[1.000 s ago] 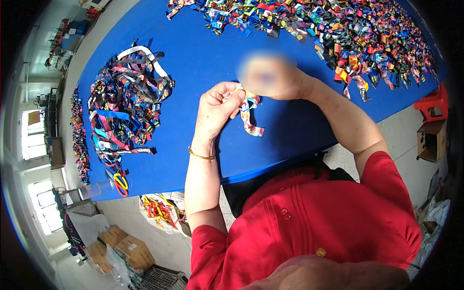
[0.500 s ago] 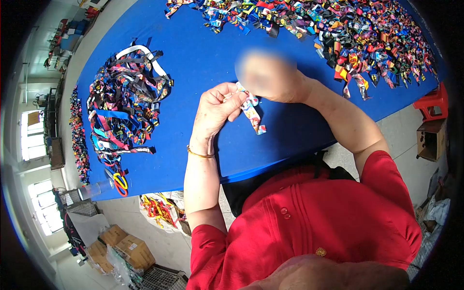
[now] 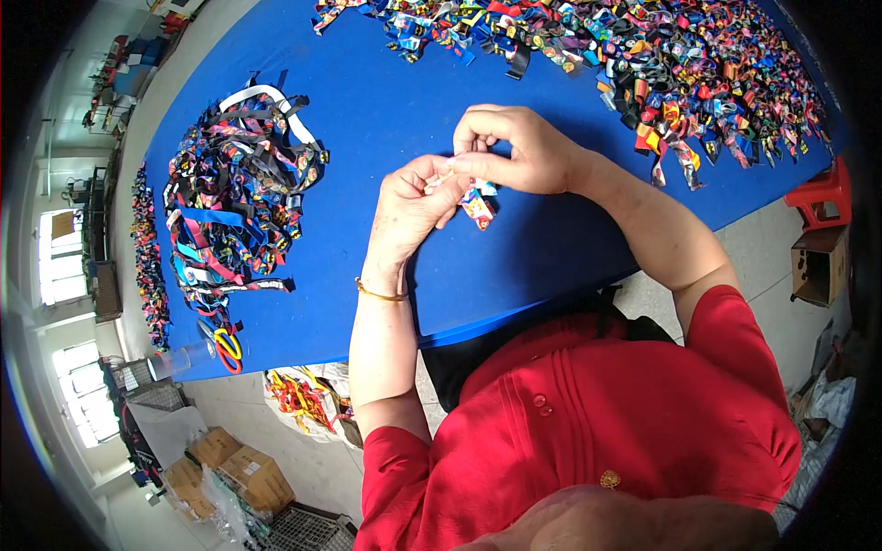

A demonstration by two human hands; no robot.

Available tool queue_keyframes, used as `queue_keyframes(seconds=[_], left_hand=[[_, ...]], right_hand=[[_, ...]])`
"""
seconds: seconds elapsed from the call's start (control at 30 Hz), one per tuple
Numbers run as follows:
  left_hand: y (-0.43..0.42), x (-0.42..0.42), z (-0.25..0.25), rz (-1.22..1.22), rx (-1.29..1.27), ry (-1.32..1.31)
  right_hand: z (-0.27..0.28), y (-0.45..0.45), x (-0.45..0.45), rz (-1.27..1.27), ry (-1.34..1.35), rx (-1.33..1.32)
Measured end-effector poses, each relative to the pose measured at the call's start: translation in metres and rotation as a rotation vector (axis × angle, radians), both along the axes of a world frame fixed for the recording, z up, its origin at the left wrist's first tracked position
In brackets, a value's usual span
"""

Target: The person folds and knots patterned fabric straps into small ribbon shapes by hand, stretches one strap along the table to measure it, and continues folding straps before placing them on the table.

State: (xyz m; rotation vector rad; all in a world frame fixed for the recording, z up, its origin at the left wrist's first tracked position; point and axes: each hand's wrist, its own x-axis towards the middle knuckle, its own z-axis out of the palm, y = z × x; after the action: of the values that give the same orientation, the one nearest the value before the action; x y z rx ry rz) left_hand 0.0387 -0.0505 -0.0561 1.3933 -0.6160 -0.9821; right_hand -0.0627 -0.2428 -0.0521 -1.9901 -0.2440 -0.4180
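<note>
My left hand (image 3: 411,207) pinches a colourful printed ribbon (image 3: 477,210) between thumb and fingers, above the blue table (image 3: 367,119). My right hand (image 3: 514,151) meets it from the right, its thumb and fingertips closed at the ribbon's upper end. A short tail of the ribbon hangs below the fingertips; the part between the fingers is mostly hidden. Left of my hands lies a tangled heap of ribbons (image 3: 243,202), with a white band on top. A large spread of looped ribbon pieces (image 3: 680,73) covers the upper right of the table.
Scissors with yellow and red handles (image 3: 227,347) lie at the table's lower left, beside a clear plastic bottle or cup (image 3: 175,362). A bag of ribbons (image 3: 303,401) and cardboard boxes (image 3: 253,477) are on the floor. A red stool (image 3: 820,196) stands at the right.
The ribbon's hanging tail has been drawn up and looks shorter. My right hand's fingers, blurred before, now show clearly against the left fingertips. My left hand has barely moved.
</note>
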Motion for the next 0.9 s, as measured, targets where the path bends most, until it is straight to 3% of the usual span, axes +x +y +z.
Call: queue_keyframes(seconds=[0.17,0.37,0.47,0.57,0.67,0.9], left_hand=[[-0.001,0.001,-0.003,-0.019,-0.002,0.000],[-0.001,0.003,-0.005,-0.035,-0.045,0.023],[-0.001,0.002,-0.002,-0.011,-0.039,-0.001],[0.000,0.002,-0.003,-0.001,-0.042,-0.013],[0.001,0.003,-0.005,0.000,-0.032,0.005],[0.002,0.003,-0.001,-0.020,-0.044,0.061]], right_hand=[[-0.005,0.006,0.002,-0.069,-0.039,-0.037],[-0.008,0.019,0.004,-0.171,-0.098,0.096],[-0.010,0.021,0.004,-0.158,0.018,0.206],[-0.015,0.015,0.008,0.077,0.202,0.556],[-0.014,0.005,0.007,0.143,0.324,0.504],[-0.018,-0.001,0.007,0.208,0.297,0.469]])
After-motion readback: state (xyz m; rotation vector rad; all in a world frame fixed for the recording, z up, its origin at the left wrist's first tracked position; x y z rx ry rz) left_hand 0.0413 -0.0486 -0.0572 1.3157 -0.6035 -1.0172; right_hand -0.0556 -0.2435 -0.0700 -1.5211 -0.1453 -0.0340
